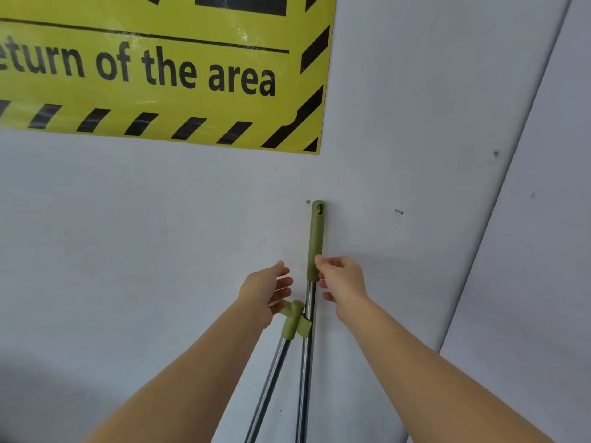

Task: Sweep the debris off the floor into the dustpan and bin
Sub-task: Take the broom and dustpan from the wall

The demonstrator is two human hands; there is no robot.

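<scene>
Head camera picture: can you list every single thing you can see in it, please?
sign: one, yellow with black stripes and letters, on the wall, upper left
wall: one, pale grey, fills the background
long pole: one, steel with a green top cover, upright against the wall, centre
short pole: one, steel with a bent green top, clipped to the long pole, leaning left below
nail: one, dark, in the wall right of the long pole
left grip: one hand, fingers relaxed, beside the short pole's green top
right grip: one hand, thumb at the green top cover; hold unclear
left forearm and right forearm: two, bare, rising from the bottom edge
</scene>
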